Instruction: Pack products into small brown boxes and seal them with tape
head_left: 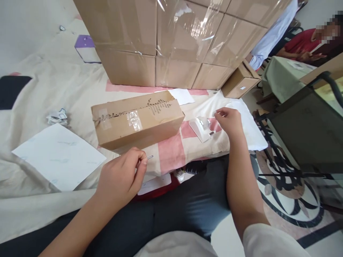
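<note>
My left hand (123, 175) is closed round a thin grey stick (150, 157), whose tip pokes out past the thumb and forefinger. It is in front of a long brown cardboard box (142, 123) with a ragged, torn seam along its top and a patch of clear tape. Beyond the box's right end stands a white tape dispenser (201, 132) with a clear roll in it. Just right of the dispenser, my right hand (230, 119) pinches its thumb and fingertips together; whatever lies between them is too small to make out.
Taped cardboard boxes (179, 39) are stacked at the back, with a smaller box (239, 82) to their right. A white sheet (60, 155), crumpled paper (57, 117) and a purple-and-white box (87, 49) lie left. A chair (308, 125) stands right; a person (302, 48) sits farther back.
</note>
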Available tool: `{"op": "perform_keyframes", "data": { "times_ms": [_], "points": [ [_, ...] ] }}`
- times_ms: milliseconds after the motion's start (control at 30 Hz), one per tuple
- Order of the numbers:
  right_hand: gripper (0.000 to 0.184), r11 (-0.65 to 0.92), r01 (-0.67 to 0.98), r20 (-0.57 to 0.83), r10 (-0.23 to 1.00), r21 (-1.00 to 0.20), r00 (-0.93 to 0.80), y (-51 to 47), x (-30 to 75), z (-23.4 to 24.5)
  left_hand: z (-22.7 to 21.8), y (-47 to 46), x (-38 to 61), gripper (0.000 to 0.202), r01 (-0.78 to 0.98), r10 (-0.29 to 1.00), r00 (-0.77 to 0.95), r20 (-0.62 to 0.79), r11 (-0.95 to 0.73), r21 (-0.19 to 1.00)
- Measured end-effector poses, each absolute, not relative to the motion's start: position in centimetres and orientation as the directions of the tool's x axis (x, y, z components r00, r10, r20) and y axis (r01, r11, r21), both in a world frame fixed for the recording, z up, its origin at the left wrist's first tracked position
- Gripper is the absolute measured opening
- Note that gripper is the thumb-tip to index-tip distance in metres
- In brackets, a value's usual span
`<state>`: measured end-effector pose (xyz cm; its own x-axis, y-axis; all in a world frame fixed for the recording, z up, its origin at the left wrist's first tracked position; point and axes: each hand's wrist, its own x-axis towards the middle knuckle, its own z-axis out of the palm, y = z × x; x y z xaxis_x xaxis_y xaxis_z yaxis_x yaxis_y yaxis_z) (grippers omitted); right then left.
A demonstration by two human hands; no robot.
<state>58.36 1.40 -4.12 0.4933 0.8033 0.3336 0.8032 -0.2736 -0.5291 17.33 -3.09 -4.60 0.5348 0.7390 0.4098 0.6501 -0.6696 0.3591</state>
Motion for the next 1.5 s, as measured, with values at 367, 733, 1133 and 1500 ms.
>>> {"op": "perform_keyframes", "data": {
  "times_ms": [367, 733, 1133, 1500],
  "points": [
    [0.034, -0.365, 0.631, -0.155, 0.918, -0.684, 0.364, 0.6, 54.7, -1.9, -4.5, -2.9, 16.8, 0.012, 0.652, 0.711, 0.543, 0.446, -0.692, 0.311],
    [0.015, -0.325, 0.486, -0.051, 0.867, -0.811, 0.496, 0.7, 56.2, -2.4, -4.6, -2.9, 17.0, 0.011, 0.638, 0.695, 0.558, 0.453, -0.709, 0.301],
    [0.006, -0.499, 0.664, 0.024, 0.789, -0.557, 0.613, 1.6, 59.4, -4.5, -4.8, -2.9, 16.6, 0.011, 0.651, 0.709, 0.551, 0.44, -0.695, 0.305],
    [0.025, -0.487, 0.807, 0.214, 0.794, -0.335, 0.568, 1.2, 60.4, -5.0, -4.6, -2.8, 16.7, 0.01, 0.647, 0.692, 0.556, 0.46, -0.708, 0.283]
  ]
}}
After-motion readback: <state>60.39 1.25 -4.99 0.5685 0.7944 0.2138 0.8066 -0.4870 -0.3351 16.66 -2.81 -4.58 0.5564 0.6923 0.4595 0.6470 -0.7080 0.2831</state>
